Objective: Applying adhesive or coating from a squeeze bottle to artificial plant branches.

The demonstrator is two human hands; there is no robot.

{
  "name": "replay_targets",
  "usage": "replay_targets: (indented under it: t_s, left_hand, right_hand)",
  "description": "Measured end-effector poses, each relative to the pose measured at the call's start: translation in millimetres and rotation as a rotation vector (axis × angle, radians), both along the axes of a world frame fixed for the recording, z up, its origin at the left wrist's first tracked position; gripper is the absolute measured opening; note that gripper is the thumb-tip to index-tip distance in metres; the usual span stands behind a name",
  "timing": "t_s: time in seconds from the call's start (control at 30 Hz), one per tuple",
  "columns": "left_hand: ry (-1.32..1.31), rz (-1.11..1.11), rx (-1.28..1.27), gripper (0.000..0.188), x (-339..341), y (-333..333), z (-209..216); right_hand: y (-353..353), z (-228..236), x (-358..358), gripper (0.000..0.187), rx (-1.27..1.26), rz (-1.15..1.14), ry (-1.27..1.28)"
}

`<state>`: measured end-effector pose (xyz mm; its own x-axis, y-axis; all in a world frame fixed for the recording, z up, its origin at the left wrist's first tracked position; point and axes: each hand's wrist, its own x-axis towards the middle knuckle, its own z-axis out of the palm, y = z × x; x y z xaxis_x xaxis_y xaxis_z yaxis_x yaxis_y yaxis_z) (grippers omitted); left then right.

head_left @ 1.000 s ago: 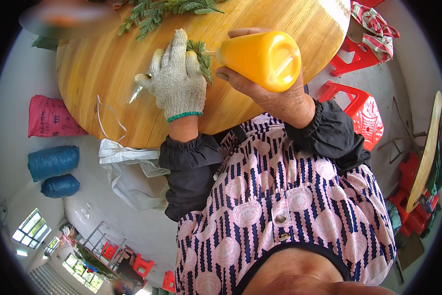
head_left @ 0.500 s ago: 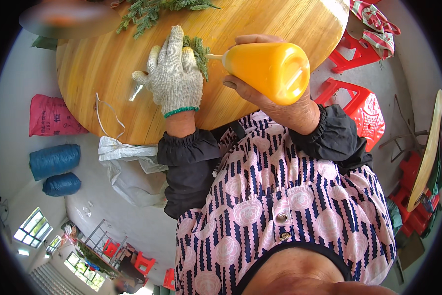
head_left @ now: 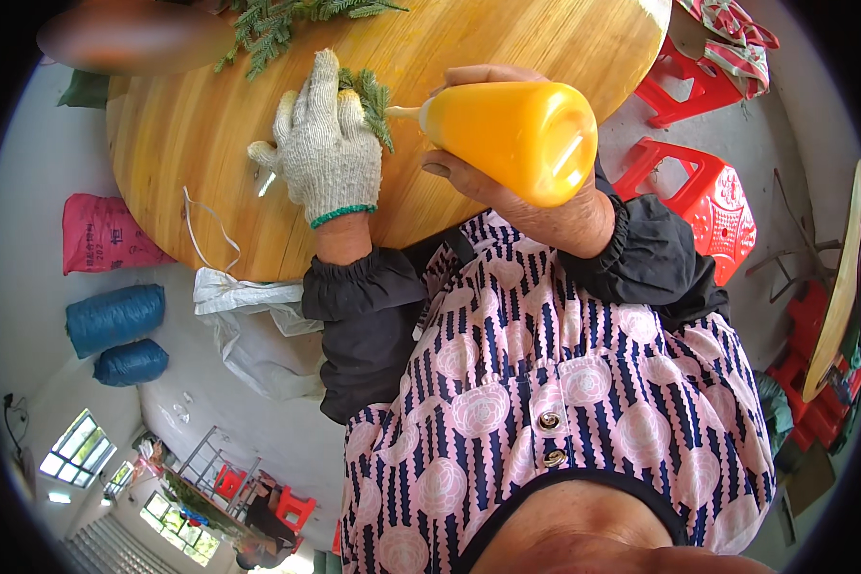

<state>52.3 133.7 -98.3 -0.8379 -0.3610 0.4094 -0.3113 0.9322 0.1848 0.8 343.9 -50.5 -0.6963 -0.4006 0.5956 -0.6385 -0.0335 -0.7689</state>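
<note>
My left hand (head_left: 331, 163), in a white knit glove with a green cuff, lies on the round wooden table (head_left: 430, 48) with its fingers stretched out and apart. Against its index finger side is a small green fir sprig (head_left: 374, 103), partly covered by the fingers. My right hand (head_left: 569, 222) is wrapped round a yellow squeeze bottle (head_left: 512, 134), tilted so that its base faces up toward me. The bottle's pale nozzle points left, and its tip meets or nearly meets the sprig. A small shiny clear piece (head_left: 267, 184) shows beside my left thumb.
More fir branches (head_left: 268, 31) lie at the table's far side. A thin white strip (head_left: 225, 232) hangs near its left edge, above a white plastic sack (head_left: 248, 311). Red stools (head_left: 717, 206) stand at the right; a pink sack (head_left: 110, 234) and blue bundles (head_left: 114, 320) are at the left.
The view has shifted slightly, so table and hands appear a little further left. Both hands, the bottle and the sprig keep nearly the same places relative to one another.
</note>
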Motion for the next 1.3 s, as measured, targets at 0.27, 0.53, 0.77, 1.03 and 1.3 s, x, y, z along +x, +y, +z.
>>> replay_targets:
  t_s: [0.27, 0.53, 0.77, 1.03, 1.3]
  left_hand:
    - [0.012, -0.015, -0.025, 0.055, 1.7, 0.3, 1.8]
    - [-0.012, -0.001, -0.024, 0.055, 3.1, -3.2, 0.5]
    - [0.005, 0.002, -0.015, 0.053, 3.0, -5.0, 0.7]
    - [-0.031, 0.019, 0.044, 0.055, 4.7, -5.4, 7.2]
    - [-0.059, 0.017, 0.125, 0.060, 3.3, -10.6, 13.1]
  right_hand:
    - [-2.4, -1.5, -0.8, 0.046, -0.026, 0.042, -0.081]
    - [2.3, -6.1, -1.4, 0.045, -0.011, -0.007, 0.083]
    - [0.7, -9.1, 2.9, 0.040, -0.010, 0.027, -0.017]
    - [11.8, -9.2, 9.5, 0.049, 0.045, 0.023, 0.033]
    - [19.5, -8.3, 17.8, 0.059, 0.029, 0.130, -0.118]
